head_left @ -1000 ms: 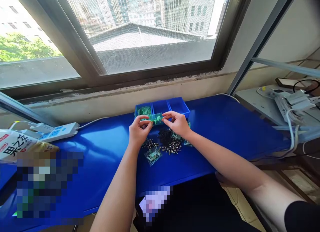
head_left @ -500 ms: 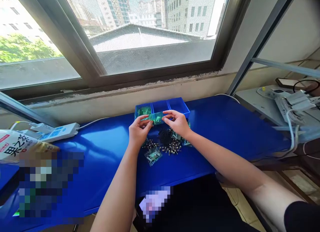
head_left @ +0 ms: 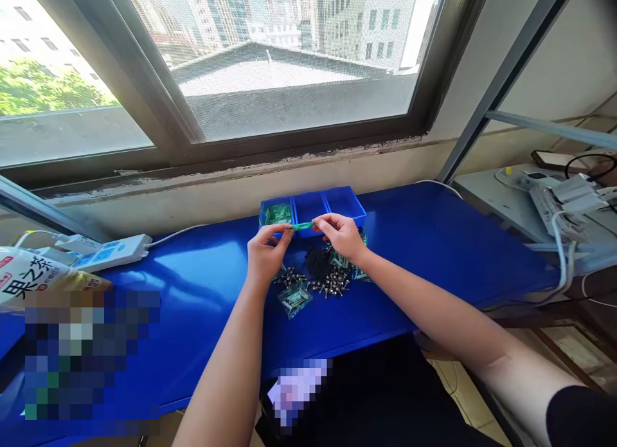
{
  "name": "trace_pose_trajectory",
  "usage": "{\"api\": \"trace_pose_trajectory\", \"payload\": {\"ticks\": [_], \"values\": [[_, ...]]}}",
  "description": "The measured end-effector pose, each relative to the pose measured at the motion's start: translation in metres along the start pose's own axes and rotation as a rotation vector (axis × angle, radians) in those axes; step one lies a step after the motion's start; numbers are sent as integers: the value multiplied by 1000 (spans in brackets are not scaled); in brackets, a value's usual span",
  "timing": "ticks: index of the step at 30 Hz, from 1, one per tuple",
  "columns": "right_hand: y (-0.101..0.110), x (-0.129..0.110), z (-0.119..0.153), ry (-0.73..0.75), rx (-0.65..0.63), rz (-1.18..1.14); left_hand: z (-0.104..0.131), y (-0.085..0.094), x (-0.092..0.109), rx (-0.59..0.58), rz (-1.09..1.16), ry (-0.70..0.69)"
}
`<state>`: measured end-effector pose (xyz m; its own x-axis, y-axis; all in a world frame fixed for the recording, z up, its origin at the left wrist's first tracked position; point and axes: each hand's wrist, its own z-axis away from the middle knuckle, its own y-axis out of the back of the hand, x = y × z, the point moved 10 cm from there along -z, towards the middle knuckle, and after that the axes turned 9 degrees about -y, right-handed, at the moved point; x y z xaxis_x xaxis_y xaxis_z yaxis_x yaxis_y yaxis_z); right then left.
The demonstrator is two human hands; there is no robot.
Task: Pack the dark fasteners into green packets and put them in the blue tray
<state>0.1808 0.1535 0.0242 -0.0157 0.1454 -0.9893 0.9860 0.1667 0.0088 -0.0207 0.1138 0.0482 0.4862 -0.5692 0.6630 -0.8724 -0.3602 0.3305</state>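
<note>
Stretched between both hands is a small green-tinted plastic bag (head_left: 303, 226), seen nearly edge-on. My left hand (head_left: 267, 251) pinches its left end and my right hand (head_left: 340, 236) pinches the right end. Just behind them stands a blue compartment bin (head_left: 344, 206), with similar green bags (head_left: 278, 213) in its left section. Below the hands lie a heap of small black parts (head_left: 318, 263) and scattered metal screw-like pieces (head_left: 333, 283). A clear packet of small parts (head_left: 295, 299) rests nearer me. More packets lie partly hidden by my right hand.
A white power strip (head_left: 116, 253) and a printed food bag (head_left: 43, 276) sit at the left on the blue table (head_left: 193, 325). The window wall runs behind. Metal frame posts (head_left: 506, 80) rise at the sides, and a grey shelf with white devices (head_left: 569, 199) stands right.
The green bag has tipped from showing its flat face to lying nearly edge-on. Both hands keep their pinch and have barely shifted.
</note>
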Motion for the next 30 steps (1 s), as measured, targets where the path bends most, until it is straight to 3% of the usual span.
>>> {"api": "trace_pose_trajectory", "payload": {"ticks": [4,8,23,27,30], "values": [[2,7,-4,-44,20,-53,3,-3,-2,-23,42,58],[6,1,-4,26,55,-13,3,-5,5,-41,80,60],[2,1,-2,20,29,35,1,-3,2,21,101,59],[4,-1,-1,58,51,82,1,-3,1,14,31,56],[-1,4,-2,14,-11,52,-1,-1,7,10,-31,6]]}}
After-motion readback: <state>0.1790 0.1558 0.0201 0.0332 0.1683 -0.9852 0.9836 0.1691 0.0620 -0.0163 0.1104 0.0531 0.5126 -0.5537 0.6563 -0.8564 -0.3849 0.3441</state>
